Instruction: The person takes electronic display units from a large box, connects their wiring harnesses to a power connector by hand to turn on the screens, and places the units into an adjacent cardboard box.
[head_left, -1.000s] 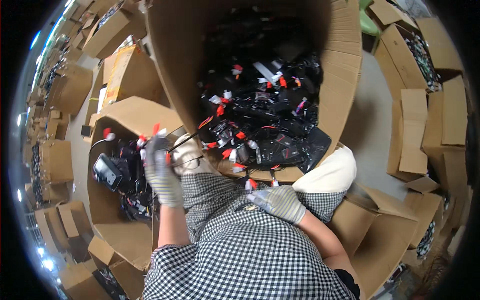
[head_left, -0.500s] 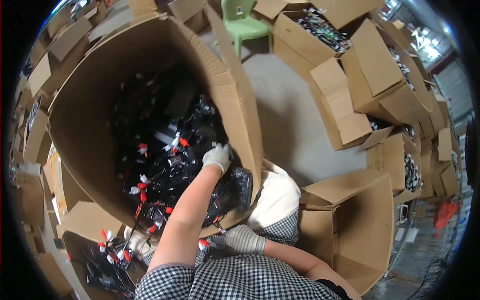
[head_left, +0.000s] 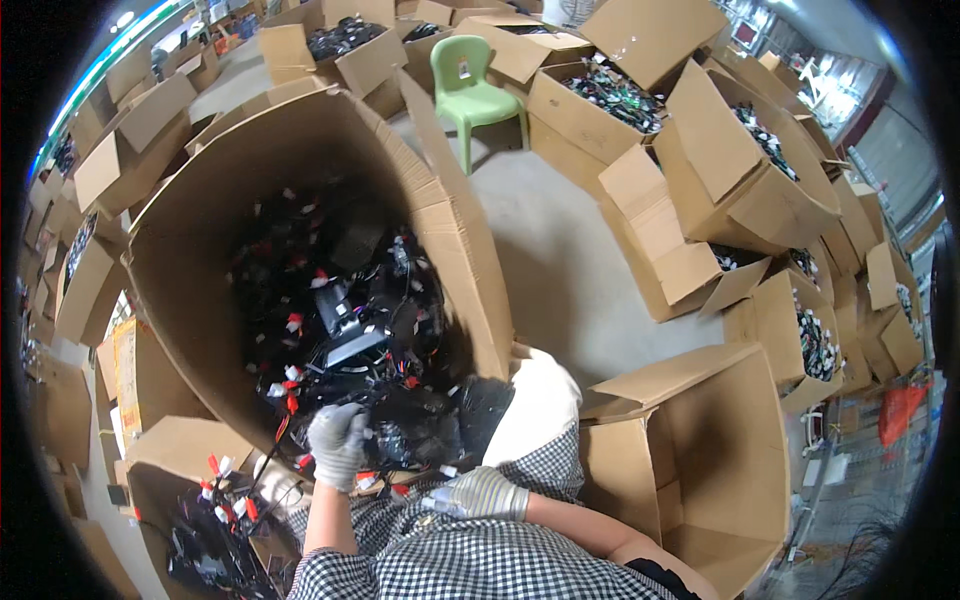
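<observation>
One change: our left hand (head_left: 338,440) is drawing back

Half a second ago we were reaching deep into the right side of the big box (head_left: 455,245); now our left hand is hovering over the near, lower-left part of that box, close to its front edge. Its fingers are curling in, but the knuckles are hiding the palm, so we are not able to tell whether they are grasping anything. Our right hand (head_left: 483,495) is staying low on the lap, resting against the checked apron (head_left: 470,565), with its fingers pointing left; we cannot tell whether it is gripping something.

The black parts (head_left: 400,445) are lying in a heap across the middle left of the frame, inside the big box, with red and white plugs (head_left: 293,404) sticking up among them. With the arm pulled back, the heap is showing more plainly, including a silver piece (head_left: 357,346) that is lying on top near its middle. For the work at hand, this is placing both hands close together at the near side, between the heap and the apron. At the lower left, a smaller box (head_left: 190,440) is holding more such parts and plugs.
</observation>
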